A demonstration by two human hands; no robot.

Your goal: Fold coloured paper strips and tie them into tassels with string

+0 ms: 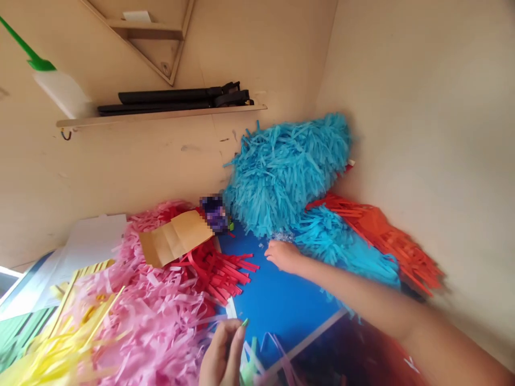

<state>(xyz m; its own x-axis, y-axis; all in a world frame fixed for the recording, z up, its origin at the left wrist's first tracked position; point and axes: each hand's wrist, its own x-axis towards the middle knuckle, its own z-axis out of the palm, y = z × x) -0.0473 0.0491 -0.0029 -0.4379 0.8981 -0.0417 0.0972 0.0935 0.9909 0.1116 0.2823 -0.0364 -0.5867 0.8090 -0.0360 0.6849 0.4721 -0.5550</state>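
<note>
**Two hands among paper fringes on a blue sheet**

Yellow paper strips (68, 343) lie at near left, overlapping a mass of pink shredded paper (148, 305). A folded piece of kraft paper (175, 238) rests at the far edge of the pink mass, partly over red paper strips (219, 273). At the near edge, the blurred left hand (222, 354) has its fingers pressed together on a small green paper piece (243, 323). A blue sheet (273, 300) spreads across the centre. The right hand (284, 256) rests on it, partly open with fingers lightly curled, and holds nothing visible. It lies just beside a heaped turquoise paper fringe (281, 171). An orange-red paper fringe (382, 241) lies farther right, against the cream wall (418, 107).
</note>
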